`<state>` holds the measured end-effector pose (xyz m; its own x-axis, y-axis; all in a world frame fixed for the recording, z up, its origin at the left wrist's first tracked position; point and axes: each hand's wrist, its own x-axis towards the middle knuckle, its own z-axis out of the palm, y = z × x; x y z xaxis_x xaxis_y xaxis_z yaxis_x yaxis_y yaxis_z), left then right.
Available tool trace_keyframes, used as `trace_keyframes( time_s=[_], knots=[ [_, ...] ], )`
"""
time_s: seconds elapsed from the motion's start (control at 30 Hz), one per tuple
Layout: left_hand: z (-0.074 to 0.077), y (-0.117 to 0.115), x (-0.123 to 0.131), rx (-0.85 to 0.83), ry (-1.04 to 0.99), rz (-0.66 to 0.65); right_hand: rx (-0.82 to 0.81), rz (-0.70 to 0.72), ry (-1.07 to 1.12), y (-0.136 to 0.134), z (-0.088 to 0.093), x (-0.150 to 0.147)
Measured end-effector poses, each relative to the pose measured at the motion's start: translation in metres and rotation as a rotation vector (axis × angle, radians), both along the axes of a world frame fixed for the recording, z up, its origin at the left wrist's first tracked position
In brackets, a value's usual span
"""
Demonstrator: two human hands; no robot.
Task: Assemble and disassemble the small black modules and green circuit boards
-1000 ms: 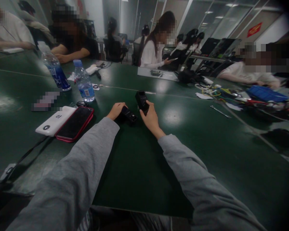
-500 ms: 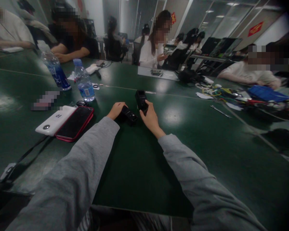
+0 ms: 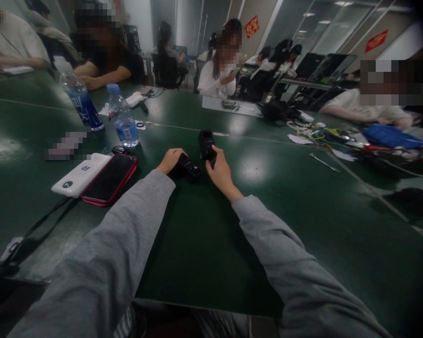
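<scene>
Two small black devices are in my hands over the green table. My left hand is wrapped over the rear end of one black device, which lies tilted with its front end towards the right. My right hand grips the lower part of the other black device, which stands more upright and has a small dark screen near its top. A narrow gap separates the two devices. My left fingertips are partly hidden behind the device.
At the left lie a red-edged phone and a white power bank. Behind them stand a clear bottle and a blue-labelled bottle. A wrench and tangled cables are at the right. People sit across the table.
Both hands and the devices in them have hardly moved. Across the table, a seated person in white has shifted slightly to the left.
</scene>
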<state>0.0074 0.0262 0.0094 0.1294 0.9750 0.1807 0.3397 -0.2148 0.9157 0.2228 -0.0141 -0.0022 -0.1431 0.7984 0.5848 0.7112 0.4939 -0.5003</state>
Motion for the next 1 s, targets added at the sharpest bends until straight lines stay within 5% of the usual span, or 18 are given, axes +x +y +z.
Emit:
trace_keyframes(
  time_s=[1.0],
  knots=[
    [-0.0056, 0.0042, 0.0013, -0.01, -0.069, 0.034, 0.007, 0.028, -0.002, 0.0004, -0.0006, -0.0003]
  ],
)
